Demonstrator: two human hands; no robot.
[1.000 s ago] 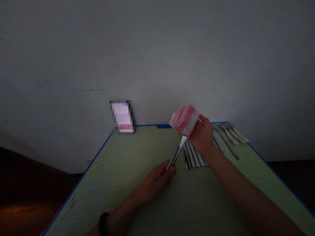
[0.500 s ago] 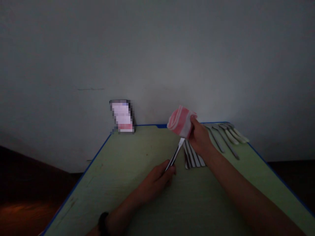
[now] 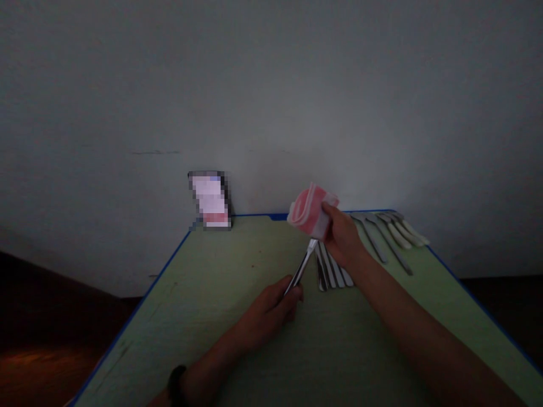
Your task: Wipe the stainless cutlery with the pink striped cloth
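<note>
My left hand [image 3: 278, 299] is closed around the handle of a shiny metal cutlery piece [image 3: 302, 267], which slants up and away to the right. Its far end disappears under a folded pink-and-white striped cloth [image 3: 311, 210], so I cannot tell whether it is a knife, fork or spoon. My right hand [image 3: 343, 233] grips that cloth, thumb on top, around the hidden end. Below the cloth, several metal cutlery handles [image 3: 333, 271] lie side by side on the table, partly covered by my right hand and wrist.
A green table [image 3: 203, 316] with a blue edge stands against a grey wall. At its back left a phone [image 3: 211, 199] leans upright, its screen lit and blurred. Metal spoons [image 3: 384, 240] and several pale-handled utensils [image 3: 403, 233] lie at the back right.
The cloth and my right thumb have shifted slightly at the far end of the cutlery piece. My left hand keeps its grip in nearly the same place.
</note>
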